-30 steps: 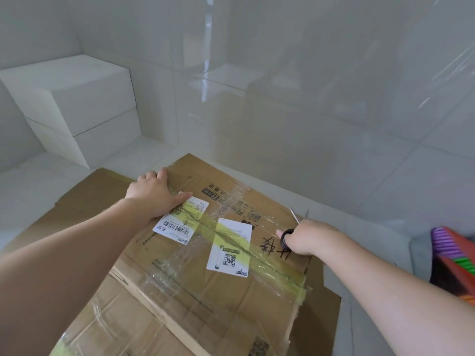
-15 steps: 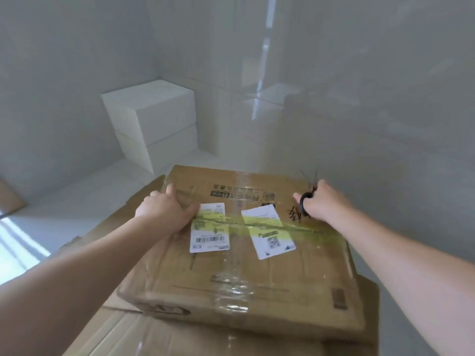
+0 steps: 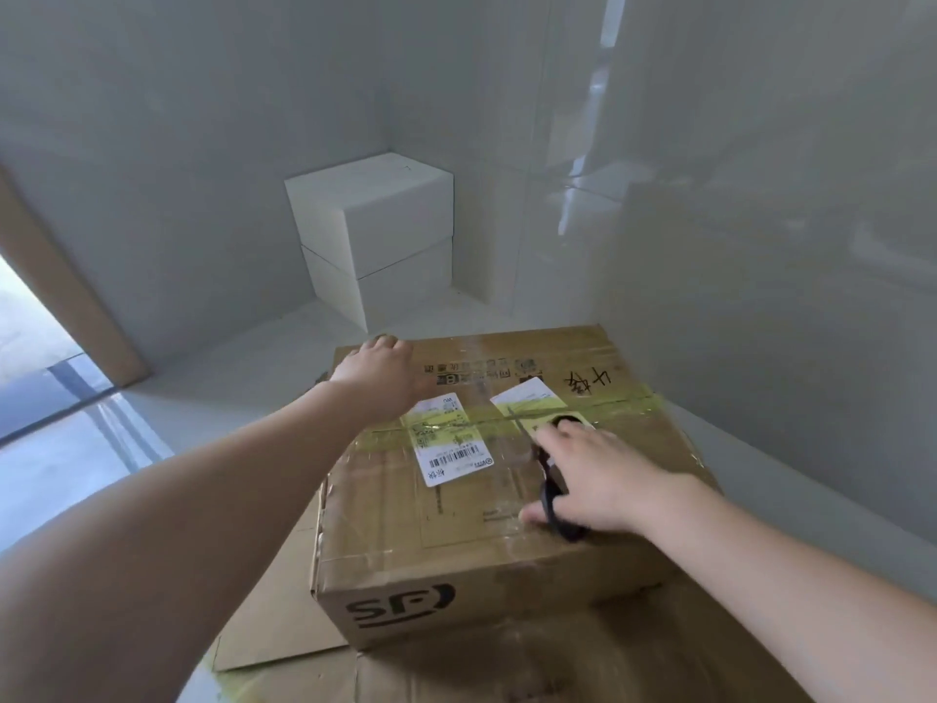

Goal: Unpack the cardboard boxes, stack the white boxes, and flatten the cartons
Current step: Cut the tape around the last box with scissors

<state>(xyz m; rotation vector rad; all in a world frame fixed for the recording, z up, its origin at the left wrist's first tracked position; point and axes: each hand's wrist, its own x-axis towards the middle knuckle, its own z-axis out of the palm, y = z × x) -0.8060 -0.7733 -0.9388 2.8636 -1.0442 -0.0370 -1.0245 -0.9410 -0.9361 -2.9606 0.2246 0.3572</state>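
A sealed brown cardboard box (image 3: 507,509) with clear and yellow tape and two white labels sits on the floor in front of me. My left hand (image 3: 377,372) lies on the box top near its far left corner, fingers over the far edge. My right hand (image 3: 593,479) grips black-handled scissors (image 3: 550,487) over the box top, with the blades pointing at the yellow tape seam. Two white boxes (image 3: 377,230) stand stacked in the far corner against the wall.
Flattened brown cartons (image 3: 284,621) lie on the floor under and in front of the sealed box. Glossy white walls close in on the far side and the right. A tan door frame (image 3: 66,296) and a glass opening are at the left.
My right hand brought the scissors from the box's far right edge to the middle of the top, onto the tape. My left hand slid to the far left corner. My view shifted right.
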